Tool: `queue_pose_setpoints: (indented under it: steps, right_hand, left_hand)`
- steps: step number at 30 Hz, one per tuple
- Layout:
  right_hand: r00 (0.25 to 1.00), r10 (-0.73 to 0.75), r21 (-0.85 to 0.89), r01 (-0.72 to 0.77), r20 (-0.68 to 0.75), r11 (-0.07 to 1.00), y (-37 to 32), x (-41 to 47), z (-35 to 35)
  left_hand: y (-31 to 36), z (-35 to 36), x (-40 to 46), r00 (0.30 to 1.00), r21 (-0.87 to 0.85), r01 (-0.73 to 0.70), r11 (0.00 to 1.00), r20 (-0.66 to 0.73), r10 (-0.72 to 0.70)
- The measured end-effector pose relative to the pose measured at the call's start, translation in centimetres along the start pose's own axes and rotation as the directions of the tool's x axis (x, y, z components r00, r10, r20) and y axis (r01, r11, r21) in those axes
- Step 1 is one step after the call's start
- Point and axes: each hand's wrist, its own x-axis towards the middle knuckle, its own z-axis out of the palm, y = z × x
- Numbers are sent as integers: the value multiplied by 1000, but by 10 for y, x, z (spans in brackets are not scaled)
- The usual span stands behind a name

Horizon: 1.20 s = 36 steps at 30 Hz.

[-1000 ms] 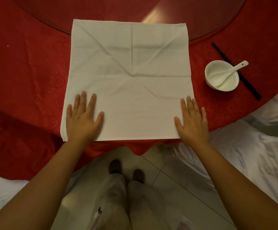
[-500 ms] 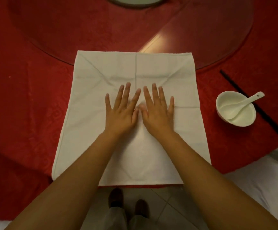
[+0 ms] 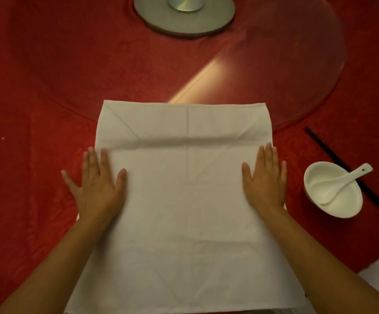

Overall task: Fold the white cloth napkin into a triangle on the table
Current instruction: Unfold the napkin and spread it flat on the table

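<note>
- The white napkin (image 3: 184, 200) is lying unfolded and flat on the red counter (image 3: 36, 109), filling the centre and lower middle of the frame, with its near edge reaching the bottom of the picture.
- You are laying your left hand (image 3: 96, 184) palm down on the napkin's left edge, left of centre; its fingers are spread wide, the thumb is resting on the cloth and the outer fingers are reaching onto the red counter.
- You are laying your right hand (image 3: 266, 180) palm down just inside the napkin's right edge, right of centre, fingers straight and held fairly close together, gripping nothing.
- Both hands are lying flat and open, well apart from each other, one at each side of the cloth.
- Old creases are showing across the napkin: a raised ridge running side to side just above your fingertips, a line down the middle and diagonals in the upper corners.
- A white bowl (image 3: 333, 200) is sitting on the counter at the right of the frame, with a white spoon (image 3: 342, 184) resting in it.
- A black chopstick (image 3: 324, 150) is lying slantwise just behind the bowl.
- A glass turntable (image 3: 297, 75) is covering the upper part of the frame, with a grey round base (image 3: 184, 19) at the top centre.
</note>
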Motion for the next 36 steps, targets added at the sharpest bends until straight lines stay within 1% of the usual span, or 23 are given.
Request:
queue_pose_setpoints:
  steps: [1,2,3,4,5,6,7,8,10,12,14,17,18,21,23,24,26,28,29,30,32,34,36]
  right_hand:
    - [998,1,9,-1,-58,1000,-6,4,-1]
    - [992,-44,9,46,-116,999,-16,9,-3]
    - [979,-127,4,130,-159,992,-28,18,-4]
    - [958,-225,-9,227,-176,974,-43,28,-4]
    - [933,-318,-33,317,-168,948,-58,38,-3]
    - [909,-390,-62,385,-144,921,-72,48,-1]
    - [893,-436,-88,428,-114,899,-82,57,2]
    - [884,-460,-102,452,-79,886,-89,65,7]
    - [882,-472,-78,470,-7,879,-90,78,15]
    - [884,-467,-43,466,-14,884,-79,90,17]
    - [903,-424,-15,424,-66,906,-61,100,15]
    - [952,-279,3,282,-122,960,-31,110,10]
    - [961,-249,4,251,-117,968,-25,111,8]
    - [972,-222,0,223,-76,975,-23,111,2]
    - [978,-190,49,194,-84,980,-29,100,-6]
    - [979,-177,94,187,-102,978,-31,87,-12]
    - [977,-165,230,192,-132,954,-33,46,-25]
    - [983,-144,373,178,-115,911,-26,-9,-39]
    - [987,-123,406,154,-102,901,-17,-37,-45]
    - [992,-91,418,118,-86,900,-7,-62,-50]
    - [1000,10,426,-2,-16,905,18,-107,-58]
    - [992,115,422,-128,57,897,39,-140,-63]
    - [981,171,377,-192,89,906,54,-167,-67]
  left_hand:
    - [7,-3,6,998,-41,4,999,-61,-7]
    - [18,-5,14,991,-73,-50,996,-126,40]
    - [35,-7,23,975,-79,-149,986,-180,133]
    - [56,-7,32,945,-54,-272,961,-205,256]
    - [76,-5,40,903,-11,-393,920,-194,383]
    - [94,-1,46,861,28,-484,874,-163,482]
    - [108,4,52,834,49,-535,843,-126,537]
    - [115,11,57,831,47,-547,836,-91,549]
    - [113,20,69,857,4,-513,858,-46,513]
    - [98,21,83,865,-8,-499,866,-60,498]
    - [74,19,95,873,-8,-483,876,-83,481]
    - [39,14,105,913,-40,-405,914,-81,401]
    - [31,11,106,922,-40,-383,923,-72,380]
    - [25,1,102,944,-26,-327,945,-53,326]
    - [37,-6,85,964,-56,-257,965,-90,252]
    - [46,-7,69,965,-89,-247,965,-113,237]
    - [68,-5,22,950,-168,-308,936,-103,294]
    - [91,4,-30,916,-165,-396,903,-12,400]
    - [100,10,-50,901,-133,-422,897,46,431]
    - [107,16,-63,894,-99,-428,898,97,437]
    - [113,23,-75,905,-55,-394,918,149,397]
    - [113,25,-72,916,-48,-369,928,153,371]
    - [113,24,-71,910,-48,-380,924,162,382]
